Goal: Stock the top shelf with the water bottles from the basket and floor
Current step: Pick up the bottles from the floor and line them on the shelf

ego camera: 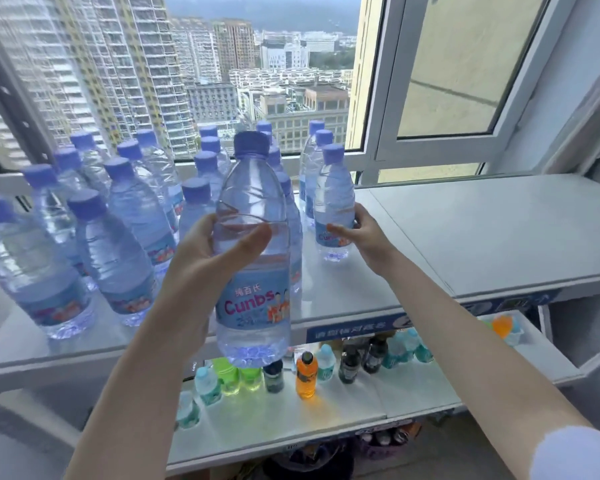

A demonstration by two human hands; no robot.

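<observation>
My left hand grips a clear water bottle with a purple cap and a blue label, held upright in front of the top shelf's front edge. My right hand is wrapped around a second water bottle that stands on the shelf at the right end of the rows. Several more purple-capped bottles stand in rows on the left half of the shelf. The basket and the floor bottles are not in view.
The shelf's right half is bare white board. A lower shelf carries small green, orange, dark and teal drink bottles. Behind the shelf is a window, with an open sash at the right.
</observation>
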